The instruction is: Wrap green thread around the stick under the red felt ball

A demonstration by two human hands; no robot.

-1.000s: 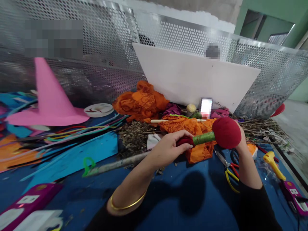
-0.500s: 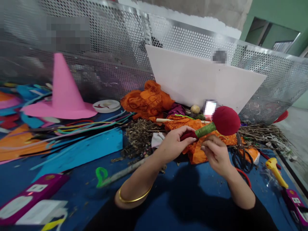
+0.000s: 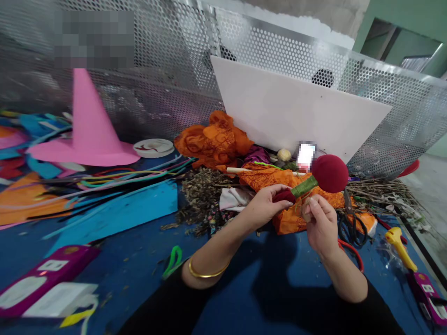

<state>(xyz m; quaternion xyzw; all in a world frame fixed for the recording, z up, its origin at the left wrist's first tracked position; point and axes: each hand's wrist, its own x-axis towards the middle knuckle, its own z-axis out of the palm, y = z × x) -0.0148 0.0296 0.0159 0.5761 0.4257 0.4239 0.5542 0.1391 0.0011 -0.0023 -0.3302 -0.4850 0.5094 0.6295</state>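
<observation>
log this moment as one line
left hand: grips red ball-topped piece | right hand: pinched near its green wrap | nearby: orange cloth, black scissors

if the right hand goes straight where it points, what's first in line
Probably the green-wrapped neck of the red ball-headed piece, ahead of the right hand; depth is unclear, so perhaps the orange cloth behind instead.

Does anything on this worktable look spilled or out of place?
Mostly ordinary clutter, but the dried plant scraps stand out: they lie heaped loose, with bits scattered onto the blue tabletop, so they look spilled. The orange cloth behind them is crumpled too. No damage shows on the red-headed piece in the left hand.
</observation>
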